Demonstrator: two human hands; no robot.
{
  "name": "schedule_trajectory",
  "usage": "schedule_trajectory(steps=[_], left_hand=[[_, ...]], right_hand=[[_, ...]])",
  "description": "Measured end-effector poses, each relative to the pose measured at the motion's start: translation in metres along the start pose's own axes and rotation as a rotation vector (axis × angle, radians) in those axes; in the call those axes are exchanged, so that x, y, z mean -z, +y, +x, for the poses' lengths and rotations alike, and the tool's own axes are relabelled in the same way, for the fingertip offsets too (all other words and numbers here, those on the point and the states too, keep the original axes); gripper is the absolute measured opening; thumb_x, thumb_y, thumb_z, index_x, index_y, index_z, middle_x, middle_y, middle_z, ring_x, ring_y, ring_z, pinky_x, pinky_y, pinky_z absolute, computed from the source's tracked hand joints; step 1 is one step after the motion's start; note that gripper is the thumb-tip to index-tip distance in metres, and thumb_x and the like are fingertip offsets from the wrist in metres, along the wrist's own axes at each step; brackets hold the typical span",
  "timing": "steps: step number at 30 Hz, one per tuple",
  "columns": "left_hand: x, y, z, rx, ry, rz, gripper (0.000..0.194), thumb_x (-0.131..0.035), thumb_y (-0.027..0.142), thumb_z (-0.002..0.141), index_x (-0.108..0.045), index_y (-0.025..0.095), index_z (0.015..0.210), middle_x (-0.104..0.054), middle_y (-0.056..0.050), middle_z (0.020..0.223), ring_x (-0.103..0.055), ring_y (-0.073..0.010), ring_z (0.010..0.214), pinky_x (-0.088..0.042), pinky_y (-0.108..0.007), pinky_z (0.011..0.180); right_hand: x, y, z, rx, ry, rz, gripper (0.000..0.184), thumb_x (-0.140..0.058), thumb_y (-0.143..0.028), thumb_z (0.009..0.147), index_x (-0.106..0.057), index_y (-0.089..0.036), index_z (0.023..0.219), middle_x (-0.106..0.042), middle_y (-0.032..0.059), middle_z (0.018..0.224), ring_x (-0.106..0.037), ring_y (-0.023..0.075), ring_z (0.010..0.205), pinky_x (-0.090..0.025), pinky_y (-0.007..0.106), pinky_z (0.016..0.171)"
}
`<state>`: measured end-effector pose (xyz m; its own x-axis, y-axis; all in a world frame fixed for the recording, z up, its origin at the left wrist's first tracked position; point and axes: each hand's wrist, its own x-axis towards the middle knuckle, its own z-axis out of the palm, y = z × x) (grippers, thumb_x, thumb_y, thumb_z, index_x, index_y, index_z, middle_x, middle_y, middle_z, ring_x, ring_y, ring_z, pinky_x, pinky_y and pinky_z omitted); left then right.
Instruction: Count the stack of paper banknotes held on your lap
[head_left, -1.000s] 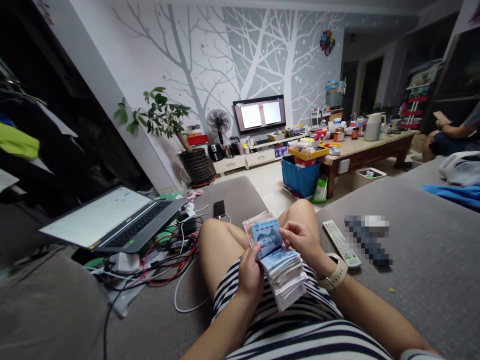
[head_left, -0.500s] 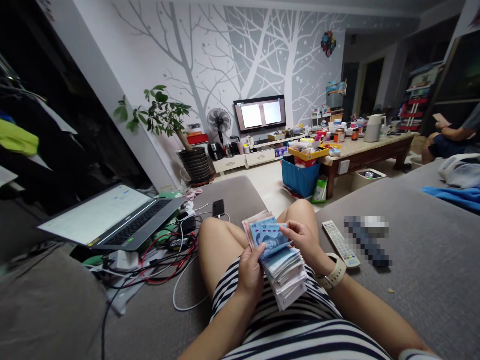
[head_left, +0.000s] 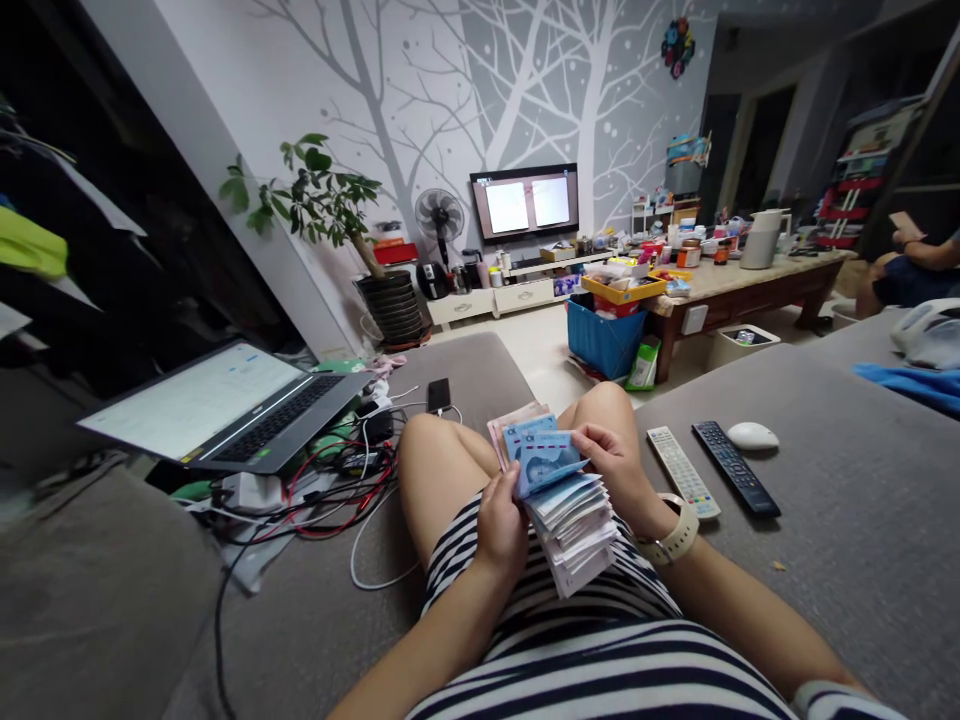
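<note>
A thick bundle of banknotes (head_left: 574, 535) is over my lap, its near half folded down in many loose edges. My left hand (head_left: 501, 525) is closed around the bundle's left side, thumb on top. Blue notes with a printed portrait lie uppermost, and pinkish notes (head_left: 504, 428) stick out behind them. My right hand (head_left: 609, 465) pinches the top right corner of the front blue banknote (head_left: 551, 458) between thumb and fingers. A pale watch is on my right wrist.
To the right on the grey sofa lie a white remote (head_left: 682, 472), a black remote (head_left: 735, 468) and a white mouse (head_left: 753, 436). An open laptop (head_left: 217, 410), tangled cables (head_left: 337, 490) and a phone (head_left: 438, 394) are at left. Another person sits far right.
The front blue banknote has shifted slightly right and lies flatter, showing more of its face, with my right hand still pinching its corner. The camera view has tilted a little.
</note>
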<state>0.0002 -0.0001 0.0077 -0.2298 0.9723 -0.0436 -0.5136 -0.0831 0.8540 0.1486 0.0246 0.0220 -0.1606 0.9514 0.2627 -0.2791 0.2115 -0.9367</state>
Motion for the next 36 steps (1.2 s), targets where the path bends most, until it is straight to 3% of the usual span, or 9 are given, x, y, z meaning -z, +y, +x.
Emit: schedule_trajectory(steps=[11, 19, 25, 36], left_hand=[[-0.002, 0.005, -0.002, -0.034, 0.004, 0.057, 0.03, -0.072, 0.042, 0.064, -0.073, 0.014, 0.076, -0.073, -0.005, 0.077, -0.066, -0.0202, 0.073, -0.05, -0.031, 0.074], [-0.003, 0.002, -0.002, 0.002, -0.053, 0.016, 0.032, -0.07, 0.041, 0.066, -0.073, 0.014, 0.083, -0.074, -0.006, 0.08, -0.068, -0.0246, 0.082, -0.052, -0.035, 0.078], [-0.002, 0.0, -0.001, 0.016, -0.078, -0.048, 0.031, -0.072, 0.038, 0.064, -0.072, 0.014, 0.084, -0.074, -0.007, 0.081, -0.068, -0.0263, 0.086, -0.052, -0.036, 0.079], [-0.004, 0.005, -0.006, 0.056, -0.142, -0.076, 0.037, -0.074, 0.031, 0.064, -0.071, 0.012, 0.096, -0.075, -0.009, 0.086, -0.069, -0.0279, 0.089, -0.051, -0.039, 0.085]], right_hand=[[-0.006, -0.009, -0.003, -0.008, -0.026, 0.067, 0.046, -0.068, -0.058, 0.074, -0.048, -0.018, 0.065, -0.038, -0.0053, 0.058, -0.032, 0.0093, 0.053, -0.025, 0.024, 0.05], [-0.006, -0.008, -0.002, 0.017, -0.021, 0.058, 0.046, -0.067, -0.059, 0.074, -0.049, -0.018, 0.062, -0.038, -0.0052, 0.054, -0.031, 0.0091, 0.05, -0.022, 0.024, 0.047], [-0.007, -0.003, -0.001, 0.022, -0.072, 0.029, 0.05, -0.055, -0.065, 0.081, -0.056, -0.018, 0.064, -0.05, -0.0016, 0.047, -0.035, 0.0095, 0.042, -0.023, 0.026, 0.044], [0.0, 0.004, 0.007, 0.058, 0.048, -0.017, 0.044, -0.073, -0.055, 0.07, -0.049, -0.018, 0.067, -0.048, -0.0045, 0.059, -0.042, 0.0102, 0.055, -0.033, 0.025, 0.053]])
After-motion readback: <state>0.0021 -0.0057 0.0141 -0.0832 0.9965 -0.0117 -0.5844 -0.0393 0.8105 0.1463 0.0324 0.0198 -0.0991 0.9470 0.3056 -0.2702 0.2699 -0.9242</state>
